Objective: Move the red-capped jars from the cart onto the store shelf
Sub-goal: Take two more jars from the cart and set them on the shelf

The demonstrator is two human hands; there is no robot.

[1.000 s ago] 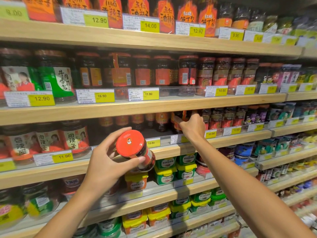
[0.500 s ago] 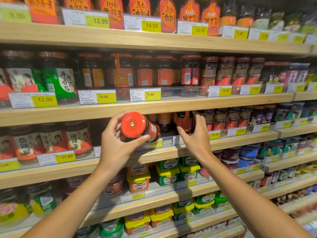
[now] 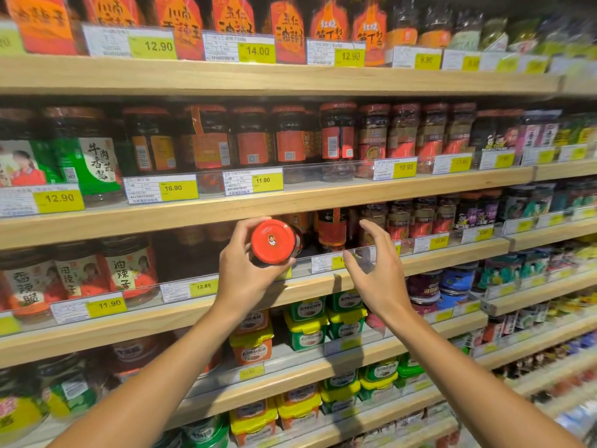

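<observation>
The jar (image 3: pixel 276 241) lies tipped on its side in the left hand (image 3: pixel 248 273), with its red cap (image 3: pixel 272 241) facing the camera. The fingers (image 3: pixel 243 232) curl over the top of it and the thumb presses up from below, so the jar is pinched between them. It is held at the front edge of the shelf (image 3: pixel 420 258), in front of a dark gap in the row. A clear rail (image 3: pixel 371 252) runs along that edge, just past the thumb, and stands between the jar and the gap.

The right hand (image 3: pixel 376 276) is just beside the jar and holds nothing. Its fingers are spread and a little bent, with the fingertips (image 3: pixel 366 223) up near the board above.

Behind those fingertips stand two dark jars with red labels (image 3: pixel 332 229). More jars (image 3: pixel 420 218) line up past them to the right. Left of the left hand's fingers sit fat jars with red and white labels (image 3: pixel 126 270).

The shelf above the fingers holds a long row of dark jars (image 3: pixel 290 137) behind yellow price tags (image 3: pixel 263 181). Below the wrists are green and yellow tubs (image 3: pixel 310 328) stacked in twos, and one orange tub (image 3: pixel 253 350).

The body of the held jar is mostly hidden by the cap and the palm. The gap behind it is too dark to see into. The far right of the shelves is blurry, and the small print on the tags cannot be read. The bottom rows are cut off by the arms.
</observation>
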